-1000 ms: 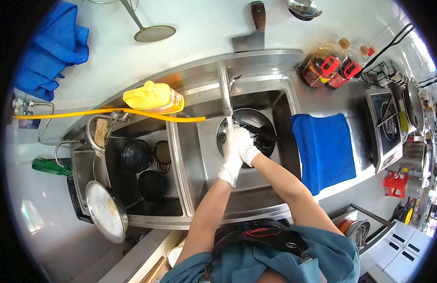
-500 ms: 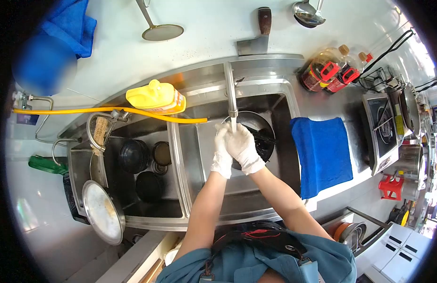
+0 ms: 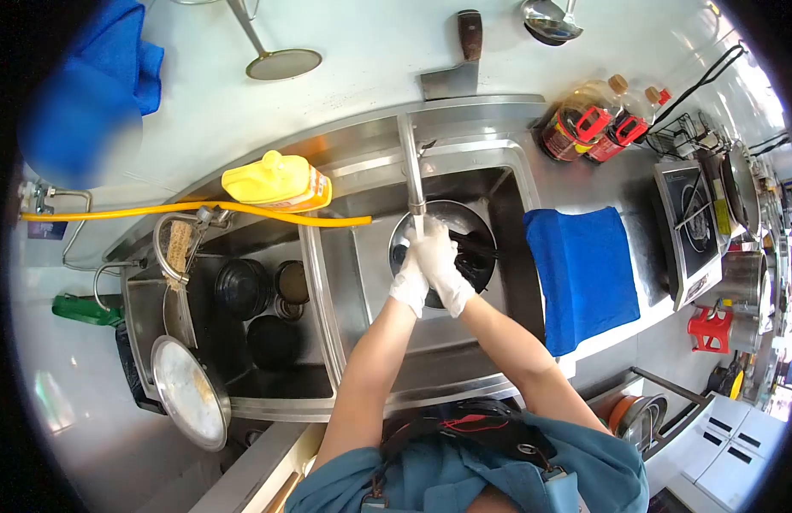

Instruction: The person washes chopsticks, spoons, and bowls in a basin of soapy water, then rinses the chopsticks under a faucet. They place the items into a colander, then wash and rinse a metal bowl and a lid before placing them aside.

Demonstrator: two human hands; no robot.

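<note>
My left hand and my right hand, both in white gloves, are pressed together under the faucet, where water runs onto them. My right hand is closed over my left, whose fingers are mostly covered. Directly below is a round metal pan in the right sink basin. Dark items lie in the pan, partly behind my right hand; I cannot make out their kind.
Dark round dishes sit in the left basin. A yellow jug and a yellow hose are behind the sink. A blue cloth covers part of the right counter, near sauce bottles and a cooktop. A cleaver hangs above.
My hands have shifted against each other, with the right now lying more over the left. Water still runs on them. The whole view has moved slightly.
</note>
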